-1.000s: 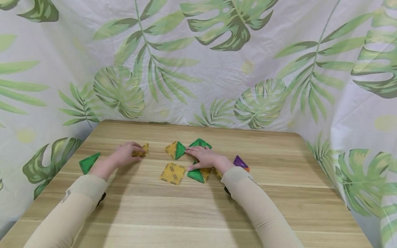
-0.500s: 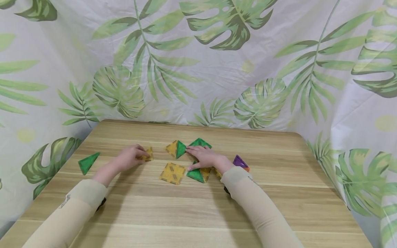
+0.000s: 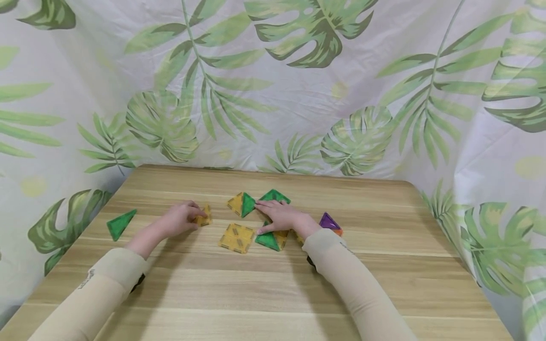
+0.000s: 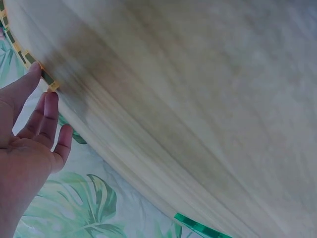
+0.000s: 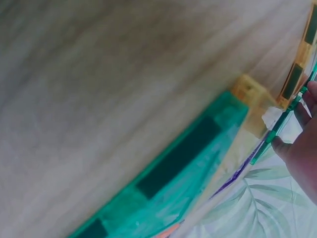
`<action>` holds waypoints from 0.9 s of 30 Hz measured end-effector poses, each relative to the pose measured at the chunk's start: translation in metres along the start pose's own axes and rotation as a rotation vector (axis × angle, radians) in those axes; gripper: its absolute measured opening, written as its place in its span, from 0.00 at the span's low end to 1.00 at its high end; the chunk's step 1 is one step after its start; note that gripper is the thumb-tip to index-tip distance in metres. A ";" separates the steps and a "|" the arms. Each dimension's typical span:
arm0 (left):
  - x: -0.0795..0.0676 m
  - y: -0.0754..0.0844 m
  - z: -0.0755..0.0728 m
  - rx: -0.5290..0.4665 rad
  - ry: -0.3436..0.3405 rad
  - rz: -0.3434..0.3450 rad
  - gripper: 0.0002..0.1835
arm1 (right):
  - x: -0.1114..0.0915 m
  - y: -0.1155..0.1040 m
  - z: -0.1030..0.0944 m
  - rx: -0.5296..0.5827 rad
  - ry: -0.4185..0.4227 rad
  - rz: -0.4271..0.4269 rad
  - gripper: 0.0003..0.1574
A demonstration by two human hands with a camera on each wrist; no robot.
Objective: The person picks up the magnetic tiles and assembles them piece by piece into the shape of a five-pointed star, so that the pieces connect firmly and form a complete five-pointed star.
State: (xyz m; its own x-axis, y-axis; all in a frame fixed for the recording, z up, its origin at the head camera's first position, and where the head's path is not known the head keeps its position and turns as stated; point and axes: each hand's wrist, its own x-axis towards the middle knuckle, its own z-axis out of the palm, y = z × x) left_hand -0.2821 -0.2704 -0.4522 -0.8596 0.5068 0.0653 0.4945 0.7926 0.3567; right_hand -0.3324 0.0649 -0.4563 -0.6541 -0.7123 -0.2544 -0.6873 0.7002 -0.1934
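My left hand pinches a yellow magnetic tile at the table's left centre; in the left wrist view, thumb and fingertips meet at its edge. Fingers extended, my right hand lies over a cluster of tiles and partly hides them. Beyond that hand is a green tile; on its near side are a green triangle and a yellow one. A green triangle and a yellow triangle sit together by the right fingertips. Between the hands lies a yellow square of tile.
A lone green triangle lies near the table's left edge. Behind the right wrist are a purple triangle and an orange piece. Leaf-printed cloth hangs behind the wooden table.
My left hand has moved slightly right and nearer with the yellow tile, which has turned a little. The right hand stays over the cluster.
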 end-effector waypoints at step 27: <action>-0.018 -0.015 -0.026 -0.094 -0.079 -0.112 0.31 | 0.009 -0.048 -0.003 0.069 0.118 -0.168 0.51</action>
State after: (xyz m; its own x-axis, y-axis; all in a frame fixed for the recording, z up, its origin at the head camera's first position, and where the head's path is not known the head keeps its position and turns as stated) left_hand -0.2774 -0.2999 -0.4342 -0.8940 0.4450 -0.0518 0.3788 0.8125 0.4432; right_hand -0.3064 0.0252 -0.4468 -0.5677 -0.8170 -0.1014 -0.7689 0.5702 -0.2893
